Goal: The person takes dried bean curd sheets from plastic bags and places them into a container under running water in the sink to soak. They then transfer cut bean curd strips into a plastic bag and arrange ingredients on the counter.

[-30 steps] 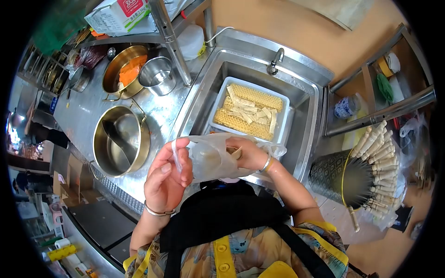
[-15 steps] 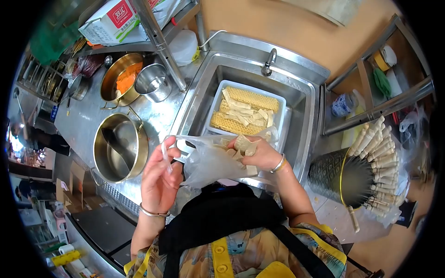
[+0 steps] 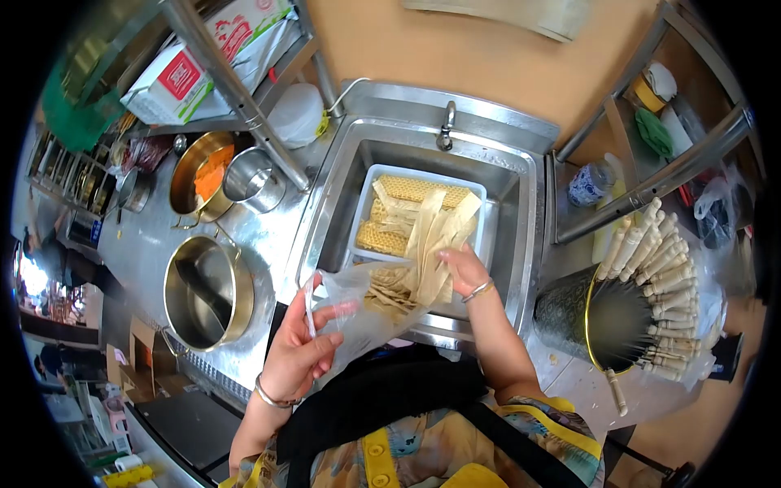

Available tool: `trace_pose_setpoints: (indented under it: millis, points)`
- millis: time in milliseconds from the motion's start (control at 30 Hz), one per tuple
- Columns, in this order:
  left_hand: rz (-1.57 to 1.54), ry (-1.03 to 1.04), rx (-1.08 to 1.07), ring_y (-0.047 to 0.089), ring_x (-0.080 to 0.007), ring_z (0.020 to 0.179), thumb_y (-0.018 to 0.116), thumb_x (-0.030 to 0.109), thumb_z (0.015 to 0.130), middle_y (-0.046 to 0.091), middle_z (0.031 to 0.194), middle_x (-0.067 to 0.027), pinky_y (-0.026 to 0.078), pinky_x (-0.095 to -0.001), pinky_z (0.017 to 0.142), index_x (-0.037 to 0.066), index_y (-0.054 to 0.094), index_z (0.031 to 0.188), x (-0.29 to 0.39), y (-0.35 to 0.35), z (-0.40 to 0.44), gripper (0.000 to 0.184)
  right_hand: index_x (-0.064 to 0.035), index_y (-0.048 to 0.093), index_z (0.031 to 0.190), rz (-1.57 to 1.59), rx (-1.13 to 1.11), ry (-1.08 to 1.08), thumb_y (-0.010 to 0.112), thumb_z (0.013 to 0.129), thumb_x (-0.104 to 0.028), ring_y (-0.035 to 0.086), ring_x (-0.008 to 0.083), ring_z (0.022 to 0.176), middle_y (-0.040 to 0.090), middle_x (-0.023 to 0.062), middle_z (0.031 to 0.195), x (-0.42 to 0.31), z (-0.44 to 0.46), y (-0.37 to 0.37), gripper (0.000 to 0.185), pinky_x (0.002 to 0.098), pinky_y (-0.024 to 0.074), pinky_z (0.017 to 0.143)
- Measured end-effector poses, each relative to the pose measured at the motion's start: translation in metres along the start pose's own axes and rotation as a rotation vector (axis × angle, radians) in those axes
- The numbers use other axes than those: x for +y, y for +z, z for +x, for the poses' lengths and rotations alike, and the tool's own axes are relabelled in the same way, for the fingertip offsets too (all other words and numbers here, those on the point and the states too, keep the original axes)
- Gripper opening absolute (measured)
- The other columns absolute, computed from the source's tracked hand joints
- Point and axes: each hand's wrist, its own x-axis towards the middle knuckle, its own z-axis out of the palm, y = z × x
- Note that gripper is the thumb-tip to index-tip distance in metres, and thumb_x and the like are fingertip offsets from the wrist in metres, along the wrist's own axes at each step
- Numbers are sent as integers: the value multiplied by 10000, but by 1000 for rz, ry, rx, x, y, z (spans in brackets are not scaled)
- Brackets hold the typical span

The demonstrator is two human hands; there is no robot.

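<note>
My left hand (image 3: 301,346) grips the edge of a clear plastic bag (image 3: 350,305), with the bag hanging toward the sink. A clump of flat beige strips (image 3: 394,294), which look like bean curd sheets, lies inside the bag's mouth. My right hand (image 3: 465,268) is closed on a bunch of long beige strips (image 3: 439,232), fanned upward over the tray. Below them, the pale plastic tray (image 3: 482,195) in the sink holds yellow honeycomb-textured slabs (image 3: 419,184), with more strips (image 3: 394,210) lying on top.
The steel sink (image 3: 508,268) has a tap (image 3: 446,126) at its back. On the left counter stand a large pot with a ladle (image 3: 241,281), a pot with orange pieces (image 3: 213,171) and a steel container (image 3: 254,180). To the right is a dark bucket of wooden-handled skewers (image 3: 561,313).
My right hand has moved up and right, drawing long strips out of the bag and over the tray. The left hand still grips the bag, now slightly lower. The view has shifted.
</note>
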Motion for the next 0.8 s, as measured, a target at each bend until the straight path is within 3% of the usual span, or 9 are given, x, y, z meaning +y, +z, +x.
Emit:
trace_pose_setpoints:
  millis: [33,100,300,500,633,700,733,767,800]
  points:
    - [7,-3,-11,445,-33,458,528,-90,801,519,1210,-176,357,-139,388,167,145,1432,1,3,0,781,5,454,1226,3,7,-12,542,801,-30,585,238,989,583,123,1109,0,7,-3,435,373,475,883]
    - [45,-58,-23,437,-30,438,514,-108,795,532,1198,-183,354,-133,384,164,139,1432,4,7,-1,788,10,512,1148,443,101,-5,584,812,-60,598,265,941,600,135,1059,2,32,-22,351,411,485,865]
    - [124,-33,44,438,-25,434,482,-127,779,533,1178,-237,355,-131,375,100,165,1423,2,-6,-15,753,-20,514,1175,622,471,-17,574,852,-163,560,324,1030,573,160,1133,44,127,-102,358,478,453,904]
    - [75,-26,93,443,-57,427,508,-27,827,530,1163,-235,358,-145,376,50,175,1413,-3,-16,-15,679,-64,510,1192,640,726,34,596,850,-328,555,312,1048,565,131,1176,56,146,-94,441,476,464,867]
    - [67,-27,89,451,-63,433,518,13,845,530,1160,-224,362,-151,377,38,194,1405,-3,-23,-9,648,-38,538,1133,261,702,-17,608,847,-312,586,259,960,589,149,1086,56,105,-96,402,377,495,811]
    - [76,-51,62,455,-62,439,524,43,856,531,1162,-215,362,-151,379,37,230,1396,-5,-28,-5,615,-26,538,1122,-1008,714,-223,640,807,-263,561,296,1007,554,160,1150,92,108,-142,407,390,472,852]
    - [68,-54,67,455,-62,439,524,43,856,531,1162,-215,362,-151,379,37,230,1396,-6,-29,-3,615,-38,516,1187,-1344,634,-302,644,768,-229,422,339,1183,433,204,1290,66,85,-101,477,413,355,983]
    - [84,-72,65,454,-59,440,522,48,858,533,1160,-211,361,-150,381,35,245,1391,-7,-31,-2,601,-38,516,1187,-1347,628,-296,644,768,-229,422,339,1183,433,204,1290,55,82,-83,477,413,355,983]
    - [100,-88,63,453,-57,442,521,54,860,534,1158,-207,360,-148,382,34,261,1386,-9,-32,0,587,-62,507,1218,-1616,492,-371,632,779,-239,346,335,1246,371,191,1347,46,85,-73,489,413,294,1027]
